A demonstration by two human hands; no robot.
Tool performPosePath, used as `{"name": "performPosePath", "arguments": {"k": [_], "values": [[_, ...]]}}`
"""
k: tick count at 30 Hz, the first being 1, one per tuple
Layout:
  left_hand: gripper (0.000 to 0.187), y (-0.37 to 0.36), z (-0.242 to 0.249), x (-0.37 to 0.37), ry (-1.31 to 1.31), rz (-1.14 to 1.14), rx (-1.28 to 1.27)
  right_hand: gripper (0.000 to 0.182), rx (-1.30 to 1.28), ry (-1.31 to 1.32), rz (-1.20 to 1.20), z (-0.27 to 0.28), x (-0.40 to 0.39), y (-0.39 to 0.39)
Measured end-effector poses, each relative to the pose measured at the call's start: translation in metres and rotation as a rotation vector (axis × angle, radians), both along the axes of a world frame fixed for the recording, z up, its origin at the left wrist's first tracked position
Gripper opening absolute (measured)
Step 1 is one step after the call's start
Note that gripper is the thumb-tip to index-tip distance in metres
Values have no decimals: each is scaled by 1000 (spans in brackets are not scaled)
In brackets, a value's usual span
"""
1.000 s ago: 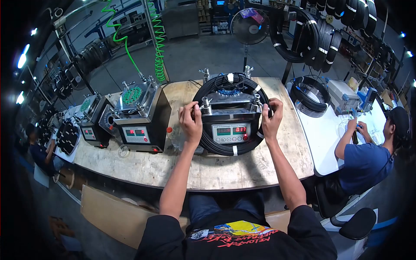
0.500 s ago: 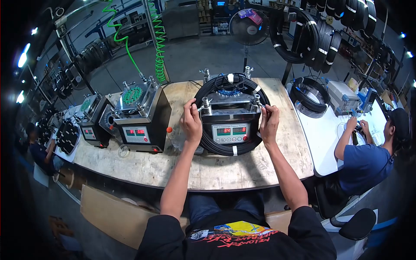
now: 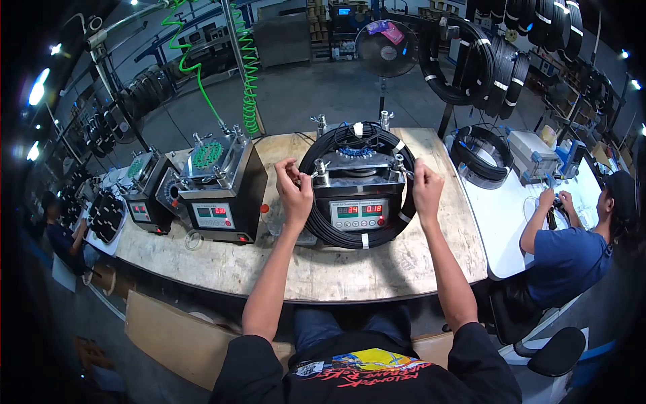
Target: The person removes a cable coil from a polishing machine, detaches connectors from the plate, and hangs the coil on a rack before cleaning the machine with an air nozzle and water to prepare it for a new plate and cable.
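In front of me a polishing machine stands on the wooden table, its red digits lit on the front panel. A coil of black cable loops around the machine, with white ties on it. Blue connectors form a ring on the machine's top. At the front left clamp post, my left hand has its fingers curled at the small lever. My right hand is closed at the lever of the front right clamp post. The fingers partly hide both lever ends.
Two similar machines stand to the left. A bottle with an orange cap is beside my left forearm. Green coiled hoses hang behind. To the right, a co-worker sits at a white table with another cable coil.
The right-hand readout on the middle machine has gone from 8 to 0.18. My left fingers have spread a little and moved outward. My right hand has turned and shifted slightly right.
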State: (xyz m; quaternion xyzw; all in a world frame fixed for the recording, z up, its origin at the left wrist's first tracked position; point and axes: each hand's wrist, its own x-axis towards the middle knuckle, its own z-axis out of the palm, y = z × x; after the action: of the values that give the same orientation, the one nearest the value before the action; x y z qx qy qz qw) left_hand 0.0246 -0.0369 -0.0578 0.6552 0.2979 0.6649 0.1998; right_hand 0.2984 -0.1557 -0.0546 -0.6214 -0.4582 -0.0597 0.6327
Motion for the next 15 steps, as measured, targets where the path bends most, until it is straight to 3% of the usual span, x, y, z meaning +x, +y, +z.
{"name": "performPosePath", "arguments": {"k": [3, 7, 8, 12, 15], "values": [[21, 25, 10, -6, -93, -191, -168, 52, -9, 160, 53, 14, 23, 15], [20, 75, 26, -4, -161, -354, -535, 43, -45, 167, 24, 18, 62, 66], [21, 86, 33, 1, -113, -353, -510, 40, -36, 167, 31, 15, 74, 87], [27, 140, 37, 29, -203, -375, -836, 28, -181, 351, 191, 47, 78, 135], [33, 177, 38, 49, -234, -375, -1057, 32, -334, 354, 234, 51, 79, 168]]}}
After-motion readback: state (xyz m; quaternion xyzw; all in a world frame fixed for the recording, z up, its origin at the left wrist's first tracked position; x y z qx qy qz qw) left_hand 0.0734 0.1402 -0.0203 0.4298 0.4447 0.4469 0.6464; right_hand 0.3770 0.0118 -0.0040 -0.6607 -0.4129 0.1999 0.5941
